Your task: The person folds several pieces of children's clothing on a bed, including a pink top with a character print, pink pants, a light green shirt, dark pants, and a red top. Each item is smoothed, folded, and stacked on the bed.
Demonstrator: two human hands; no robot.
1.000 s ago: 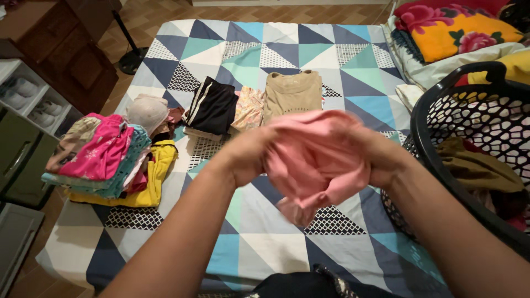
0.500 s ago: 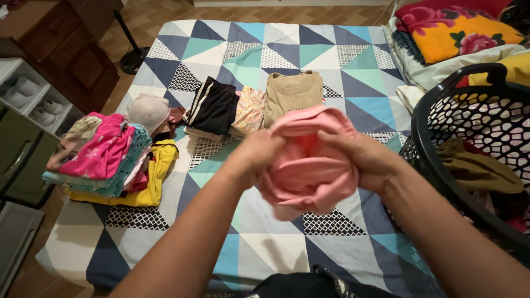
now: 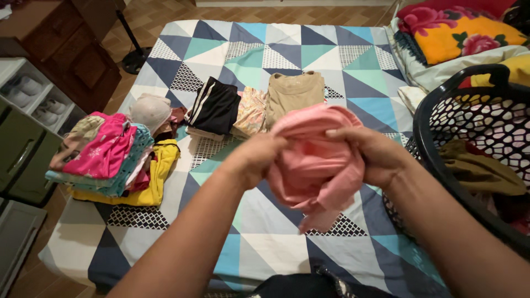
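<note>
Pink garment [image 3: 317,160], bunched, sits between both hands in the head view, held in the air above the bed [image 3: 287,44] with its patterned triangle cover. I note the left hand [image 3: 258,157] at the garment's left side, fingers curled into the cloth, forearm running up from the lower left of the frame. Right hand [image 3: 371,154] clamps the right side, fingers laid over the top fold and pointing left, wrist bent, forearm entering from the lower right corner. Hands are close together, each gripping the same bundle; a loose corner of cloth hangs below them.

Beyond the hands, lying on the bed: a folded tan shirt [image 3: 294,91], a folded black piece with white stripes [image 3: 214,107], a pale floral piece [image 3: 249,110] between the two. Further left, a stack of mixed clothes [image 3: 107,157] topped with bright pink. Black laundry basket [image 3: 441,99] stands at the right, just beside the right forearm, with olive cloth inside.
</note>
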